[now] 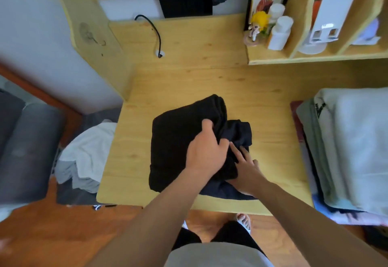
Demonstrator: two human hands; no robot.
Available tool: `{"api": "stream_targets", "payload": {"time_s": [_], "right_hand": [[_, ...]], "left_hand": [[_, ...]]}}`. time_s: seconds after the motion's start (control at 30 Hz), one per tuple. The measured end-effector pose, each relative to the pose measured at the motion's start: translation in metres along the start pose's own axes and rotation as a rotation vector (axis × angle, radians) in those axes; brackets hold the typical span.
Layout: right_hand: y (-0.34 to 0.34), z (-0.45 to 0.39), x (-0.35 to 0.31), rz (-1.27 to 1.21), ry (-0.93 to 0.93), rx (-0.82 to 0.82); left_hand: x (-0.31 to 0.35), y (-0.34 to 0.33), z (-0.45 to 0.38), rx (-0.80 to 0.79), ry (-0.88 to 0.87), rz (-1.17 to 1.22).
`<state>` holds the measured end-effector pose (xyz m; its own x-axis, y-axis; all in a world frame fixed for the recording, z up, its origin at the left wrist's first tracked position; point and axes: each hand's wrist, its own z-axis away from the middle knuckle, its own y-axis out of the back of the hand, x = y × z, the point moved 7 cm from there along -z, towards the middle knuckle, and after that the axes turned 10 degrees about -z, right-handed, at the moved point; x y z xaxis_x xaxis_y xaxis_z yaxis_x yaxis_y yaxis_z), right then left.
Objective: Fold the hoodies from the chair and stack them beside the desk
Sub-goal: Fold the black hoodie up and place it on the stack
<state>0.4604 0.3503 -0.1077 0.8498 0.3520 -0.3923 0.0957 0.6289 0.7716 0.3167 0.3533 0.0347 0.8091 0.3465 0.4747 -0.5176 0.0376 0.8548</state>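
A black hoodie (178,140), folded into a thick bundle, lies in the middle of the wooden desk (189,77). My left hand (206,151) grips a fold of its fabric on top, fingers curled into the cloth. My right hand (245,170) lies flat with straight fingers against the hoodie's right lower part, pressing the dark fabric down. A pile of white and grey hoodies (84,157) rests on the chair at the left of the desk. At the right edge sits a stack of folded pale garments (346,151).
A black cable (155,33) runs across the back of the desk. A shelf unit (315,56) at the back right holds white bottles (279,31), a small figurine (257,27) and a picture. A grey sofa (25,140) stands at far left.
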Motion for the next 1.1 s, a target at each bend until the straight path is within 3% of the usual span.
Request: {"api": "stream_targets", "payload": {"time_s": [0.07,0.17,0.27,0.37,0.43,0.53,0.7,0.77,0.83,0.9,0.97,1.03,1.1], "right_hand": [[0.006,-0.001,0.019,-0.349,0.105,-0.012],[0.024,0.014,0.056,-0.968,-0.042,0.009],[0.046,0.025,0.064,-1.119,-0.214,0.173],[0.043,0.019,0.039,-1.380,-0.335,0.051],[0.042,0.008,0.024,-1.430,-0.400,-0.023],[0.049,-0.012,0.020,-1.369,-0.540,0.057],[0.044,-0.025,0.019,-1.094,-0.520,0.105],[0.047,-0.023,0.020,-1.136,-0.536,0.105],[0.062,-0.017,0.014,-1.062,-0.567,0.144],[0.081,-0.005,-0.004,-0.934,-0.571,0.241],[0.096,0.007,-0.039,-0.955,-0.397,0.287],[0.104,0.020,-0.091,-1.162,-0.067,0.058],[0.105,0.039,-0.127,-1.280,0.202,-0.248]], "left_hand": [[0.016,-0.039,-0.005,-0.034,-0.001,-0.076],[0.012,-0.078,-0.005,-0.051,0.041,-0.156],[0.008,-0.109,0.005,-0.047,-0.017,-0.288],[0.008,-0.123,0.007,-0.003,-0.045,-0.374],[0.010,-0.124,0.008,-0.005,-0.059,-0.394],[0.007,-0.125,0.027,-0.002,-0.112,-0.421],[-0.015,-0.120,0.070,-0.222,-0.320,-0.418],[-0.029,-0.099,0.078,-0.148,-0.325,-0.490],[-0.039,-0.072,0.076,-0.074,-0.156,-0.317],[-0.045,-0.052,0.059,-0.093,0.117,0.102],[-0.038,-0.036,0.040,-0.173,0.317,0.506],[-0.032,-0.010,0.027,-0.143,0.402,0.690],[-0.048,0.031,0.018,-0.021,0.440,0.672]]}}
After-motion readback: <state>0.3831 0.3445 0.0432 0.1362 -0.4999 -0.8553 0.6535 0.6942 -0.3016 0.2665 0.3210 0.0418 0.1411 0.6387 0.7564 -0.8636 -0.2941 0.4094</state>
